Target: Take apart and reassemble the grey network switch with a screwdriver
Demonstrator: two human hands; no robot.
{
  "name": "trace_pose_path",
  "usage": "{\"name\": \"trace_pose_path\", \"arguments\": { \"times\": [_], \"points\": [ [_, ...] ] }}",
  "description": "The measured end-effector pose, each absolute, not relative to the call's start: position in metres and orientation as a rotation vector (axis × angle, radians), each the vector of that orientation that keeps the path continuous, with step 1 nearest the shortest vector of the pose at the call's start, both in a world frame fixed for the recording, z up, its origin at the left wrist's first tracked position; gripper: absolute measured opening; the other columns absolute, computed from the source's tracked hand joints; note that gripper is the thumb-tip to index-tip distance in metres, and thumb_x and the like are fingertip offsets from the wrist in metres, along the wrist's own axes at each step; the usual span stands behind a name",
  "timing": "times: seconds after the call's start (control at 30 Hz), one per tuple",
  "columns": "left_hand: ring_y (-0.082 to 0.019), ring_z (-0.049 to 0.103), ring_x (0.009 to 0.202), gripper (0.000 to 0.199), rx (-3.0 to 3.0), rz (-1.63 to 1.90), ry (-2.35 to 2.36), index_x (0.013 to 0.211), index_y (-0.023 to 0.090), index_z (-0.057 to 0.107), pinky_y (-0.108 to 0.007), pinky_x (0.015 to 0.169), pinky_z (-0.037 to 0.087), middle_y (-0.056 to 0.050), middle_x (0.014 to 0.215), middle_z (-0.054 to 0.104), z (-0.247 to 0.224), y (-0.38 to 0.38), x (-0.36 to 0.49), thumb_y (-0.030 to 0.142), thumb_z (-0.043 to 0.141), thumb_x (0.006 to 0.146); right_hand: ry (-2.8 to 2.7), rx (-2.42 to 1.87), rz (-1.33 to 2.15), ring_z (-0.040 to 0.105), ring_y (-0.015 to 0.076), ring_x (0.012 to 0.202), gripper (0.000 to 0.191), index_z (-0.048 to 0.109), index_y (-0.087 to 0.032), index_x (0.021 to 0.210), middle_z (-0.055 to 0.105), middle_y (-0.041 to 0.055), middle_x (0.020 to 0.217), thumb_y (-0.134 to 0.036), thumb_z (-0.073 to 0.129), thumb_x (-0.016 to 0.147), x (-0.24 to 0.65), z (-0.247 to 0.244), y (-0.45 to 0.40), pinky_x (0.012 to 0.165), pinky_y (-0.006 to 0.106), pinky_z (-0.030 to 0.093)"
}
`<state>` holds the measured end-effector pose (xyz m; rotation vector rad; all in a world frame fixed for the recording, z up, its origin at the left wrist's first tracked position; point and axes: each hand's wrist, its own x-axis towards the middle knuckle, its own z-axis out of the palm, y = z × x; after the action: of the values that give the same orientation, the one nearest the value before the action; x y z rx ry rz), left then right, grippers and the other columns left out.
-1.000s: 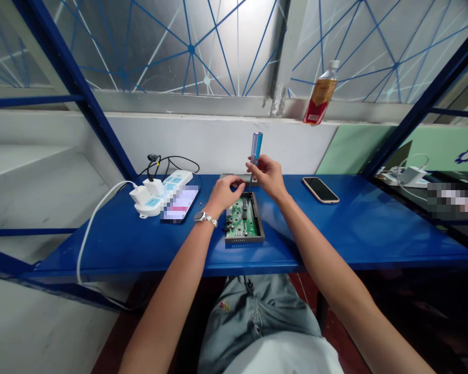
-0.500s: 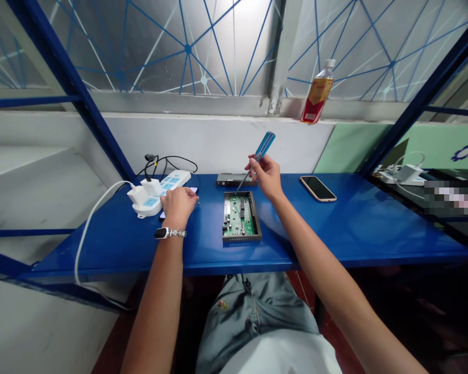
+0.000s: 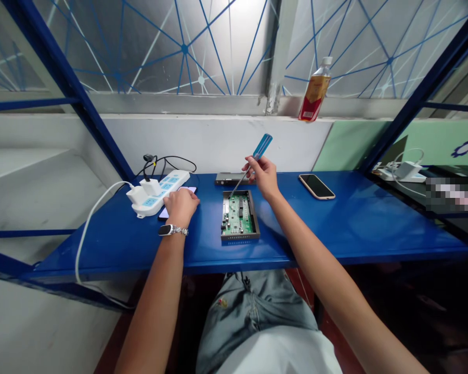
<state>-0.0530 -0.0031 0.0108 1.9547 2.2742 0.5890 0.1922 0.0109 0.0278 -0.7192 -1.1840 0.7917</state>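
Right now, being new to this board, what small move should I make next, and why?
Probably lower the screwdriver onto the board: your right hand holds it above the far corner, tip down, while your left hand rests by the power strip.

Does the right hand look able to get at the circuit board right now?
Probably yes: the right hand is close beside the circuit board, with the screwdriver it holds angled down toward the board, and nothing stands between them.

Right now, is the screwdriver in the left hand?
No, the blue-handled screwdriver is held in the right hand, while the left hand rests on a phone beside the power strip.
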Motion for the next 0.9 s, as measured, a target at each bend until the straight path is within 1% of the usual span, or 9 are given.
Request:
{"name": "trace_pose_path", "arguments": {
  "times": [0.13,0.23,0.33,0.4,0.5,0.57,0.67,0.77,0.9],
  "points": [
    [-0.041,0.067,0.103,0.01,1.977,0.657,2.253,0.076,0.019,0.079,-0.049,0.095,0.04,-0.017,0.087,0.077,0.002,0.002,-0.059,0.024,0.071,0.078,-1.15,-0.71,0.797,0.052,0.007,0.05,0.036,0.065,-0.02,0.089,0.068,-0.0009,0.072,-0.054,0.075,0.083,0.195,0.028,0.01,0.04,0.019,0.042],
    [-0.04,0.068,0.1,0.012,1.996,0.816,2.143,0.07,0.019,0.076,-0.048,0.094,0.042,-0.017,0.087,0.077,-0.005,0.01,-0.063,0.026,0.072,0.079,-1.122,-0.704,0.815,0.053,0.0072,0.049,0.033,0.063,-0.02,0.088,0.068,-0.0013,0.071,-0.052,0.074,0.084,0.196,0.027,0.011,0.04,0.019,0.044],
    [-0.032,0.071,0.087,0.012,1.866,1.124,1.812,0.073,0.019,0.074,-0.039,0.085,0.048,-0.013,0.084,0.078,-0.01,0.017,-0.057,0.028,0.073,0.08,-1.07,-0.686,0.843,0.056,0.008,0.048,0.032,0.059,-0.021,0.089,0.07,-0.0016,0.07,-0.05,0.073,0.087,0.196,0.026,0.013,0.042,0.019,0.048],
    [-0.025,0.07,0.079,0.012,1.674,1.301,1.537,0.078,0.017,0.072,-0.034,0.079,0.05,-0.012,0.084,0.078,-0.011,0.018,-0.046,0.028,0.072,0.082,-1.006,-0.67,0.859,0.06,0.0094,0.049,0.033,0.053,-0.023,0.092,0.071,-0.0019,0.069,-0.052,0.068,0.09,0.196,0.024,0.015,0.044,0.02,0.051],
    [-0.019,0.07,0.078,0.017,1.427,1.47,1.286,0.087,0.014,0.071,-0.029,0.074,0.05,-0.013,0.093,0.079,-0.01,0.012,-0.026,0.031,0.072,0.085,-0.882,-0.675,0.87,0.065,0.0123,0.047,0.037,0.045,-0.024,0.095,0.072,-0.0023,0.065,-0.058,0.059,0.094,0.196,0.022,0.019,0.044,0.021,0.053],
    [-0.018,0.07,0.078,0.018,1.271,1.469,1.202,0.09,0.013,0.07,-0.027,0.069,0.049,-0.015,0.099,0.079,-0.01,0.007,-0.014,0.031,0.072,0.087,-0.807,-0.694,0.868,0.065,0.013,0.045,0.037,0.042,-0.024,0.095,0.071,-0.0027,0.062,-0.058,0.057,0.096,0.196,0.021,0.021,0.042,0.02,0.052],
    [-0.017,0.072,0.082,0.014,1.066,1.431,1.058,0.091,0.012,0.068,-0.027,0.073,0.052,-0.016,0.106,0.078,-0.008,0.0,-0.004,0.026,0.07,0.091,-0.745,-0.707,0.875,0.065,0.0123,0.043,0.036,0.04,-0.025,0.094,0.071,-0.0038,0.062,-0.055,0.059,0.096,0.197,0.02,0.023,0.042,0.019,0.053],
    [-0.017,0.074,0.085,0.011,0.922,1.403,0.962,0.091,0.012,0.067,-0.03,0.081,0.054,-0.015,0.103,0.078,-0.007,-0.003,-0.001,0.022,0.07,0.092,-0.731,-0.716,0.904,0.065,0.0122,0.043,0.034,0.039,-0.025,0.094,0.071,-0.0047,0.062,-0.051,0.061,0.096,0.196,0.019,0.023,0.043,0.02,0.054],
    [-0.018,0.075,0.087,0.008,0.821,1.389,0.887,0.091,0.012,0.067,-0.033,0.088,0.055,-0.014,0.101,0.078,-0.007,-0.003,0.001,0.019,0.07,0.092,-0.745,-0.716,0.917,0.066,0.0121,0.044,0.028,0.039,-0.025,0.094,0.071,-0.0049,0.062,-0.045,0.057,0.099,0.192,0.017,0.023,0.044,0.02,0.055]
  ]
}}
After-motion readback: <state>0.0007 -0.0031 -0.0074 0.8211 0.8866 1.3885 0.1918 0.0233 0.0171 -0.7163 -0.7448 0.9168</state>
